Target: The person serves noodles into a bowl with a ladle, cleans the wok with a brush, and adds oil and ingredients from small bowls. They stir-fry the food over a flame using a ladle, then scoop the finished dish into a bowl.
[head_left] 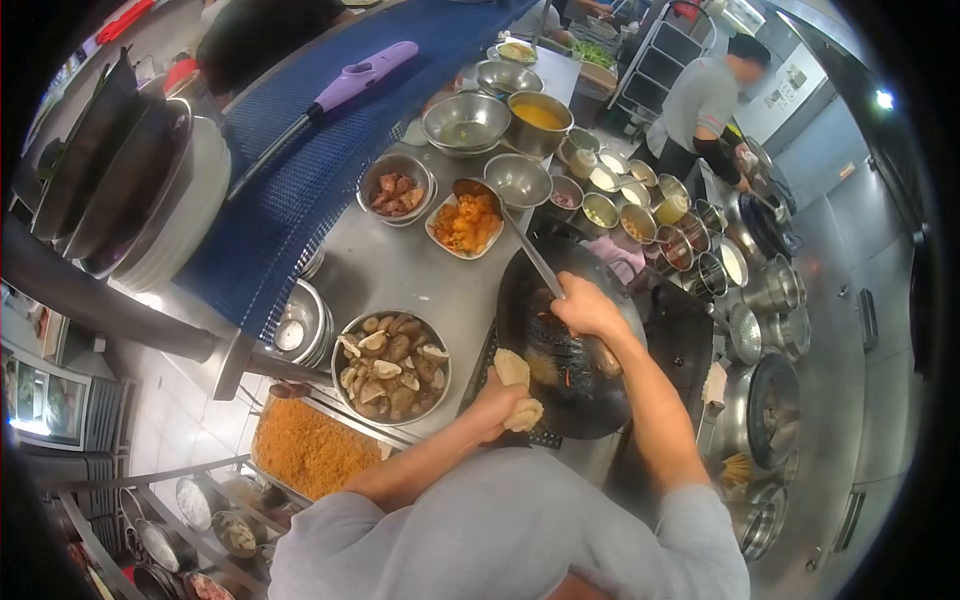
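My right hand is closed around the handle of a long metal ladle. The ladle's bowl end lies over the back edge of a white dish of orange food pieces. A folded beige cloth is gripped in my left hand, at the near left rim of a dark wok. Inside the wok are dark residue and a few small orange bits. Left of the wok stands a steel bowl of mushrooms.
An orange crumbly mass fills a tray at lower left. Steel bowls and several seasoning pots stand ahead. A purple lighter rests on the blue-matted shelf. Another person works at far right.
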